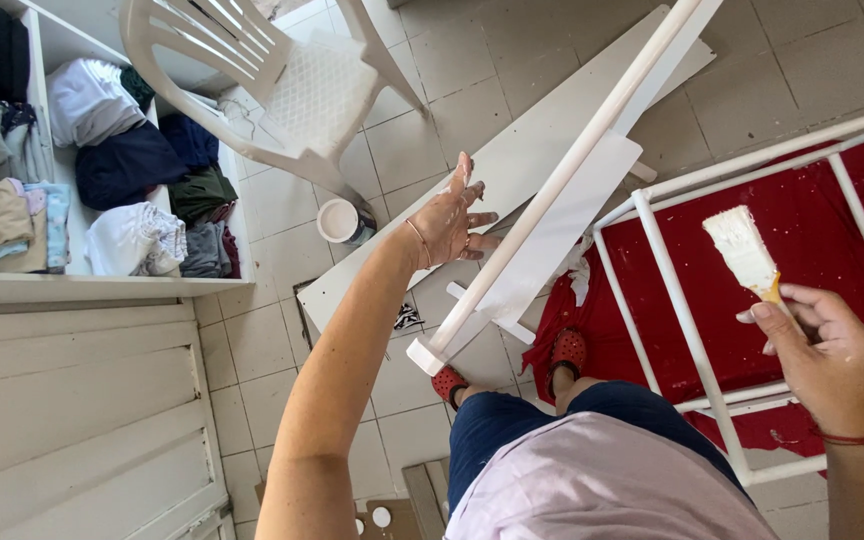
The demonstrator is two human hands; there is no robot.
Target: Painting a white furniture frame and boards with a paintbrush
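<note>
Clenched around a paintbrush (747, 252) handle, the right hand (827, 355) keeps its grip with white-loaded bristles pointing up, over a white rail frame (687, 320) on red cloth (802, 240). Left of it, the left hand (449, 222) rests open-fingered against a slanted white pole (562, 175). Beyond sit a paint pot (342, 222) and plastic chair (282, 80).

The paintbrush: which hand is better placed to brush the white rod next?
Probably the right hand: it already grips the paintbrush, bristles up. The left hand steadies the white rod.
</note>
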